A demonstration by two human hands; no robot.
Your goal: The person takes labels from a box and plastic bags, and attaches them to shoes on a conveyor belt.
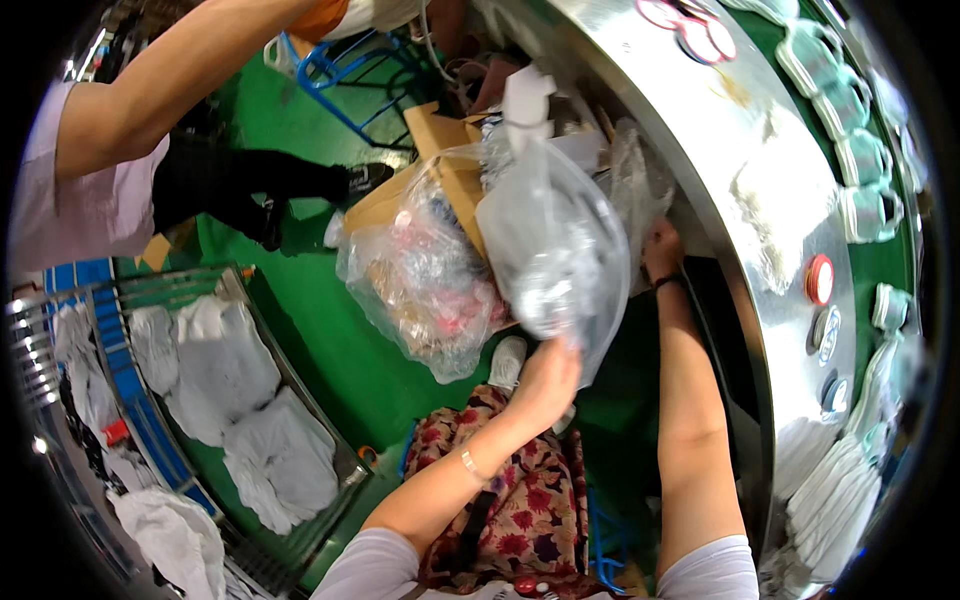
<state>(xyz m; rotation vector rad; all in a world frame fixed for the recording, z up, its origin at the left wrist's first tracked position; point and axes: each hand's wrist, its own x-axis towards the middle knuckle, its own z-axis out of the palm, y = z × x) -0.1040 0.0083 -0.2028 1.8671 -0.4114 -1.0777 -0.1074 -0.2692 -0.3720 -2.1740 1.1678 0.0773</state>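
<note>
My left hand [552,380], a band on its wrist, is closed on the lower part of a clear plastic bag [505,215]. The bag hangs open and crumpled over a cardboard box [460,185], and the hand is slightly blurred. My right hand [662,252] reaches beside the metal table's edge, with its fingers curled at another crumpled piece of clear plastic [640,180]. Part of those fingers is hidden. To the left bulges a full clear bag [425,285] with reddish and brown contents that I cannot make out.
A curved metal table [740,230] runs along the right, bearing round badges [820,280] and white material [780,200]. Beyond are pale green pouch-like items [865,160]. At left stands a metal rack [300,390] with white cloth bundles. A co-worker's arm [170,90] and a blue stool [345,85] are at upper left.
</note>
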